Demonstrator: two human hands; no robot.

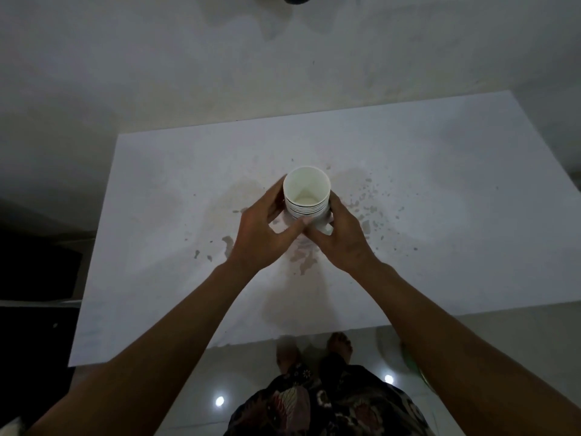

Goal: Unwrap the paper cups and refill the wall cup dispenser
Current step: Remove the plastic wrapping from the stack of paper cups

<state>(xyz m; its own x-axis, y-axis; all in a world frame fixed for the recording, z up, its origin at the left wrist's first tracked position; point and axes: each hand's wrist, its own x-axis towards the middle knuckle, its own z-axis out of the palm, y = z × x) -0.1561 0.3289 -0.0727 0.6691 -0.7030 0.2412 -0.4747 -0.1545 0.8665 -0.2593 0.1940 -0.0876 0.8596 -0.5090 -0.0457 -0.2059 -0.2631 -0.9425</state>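
White table (440,190) with brown spots sits under my stack of paper cups (306,196), standing in its middle, and my left hand (267,231) and right hand (341,237) wrap its sides gently, because paper cups feel light and squash easily.

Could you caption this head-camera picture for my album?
Both hands grip a stack of paper cups above a stained white table.

White table (440,190), top stained and speckled with brownish marks around the middle. Stack of white paper cups (306,196) stands upright at centre, mouth up.
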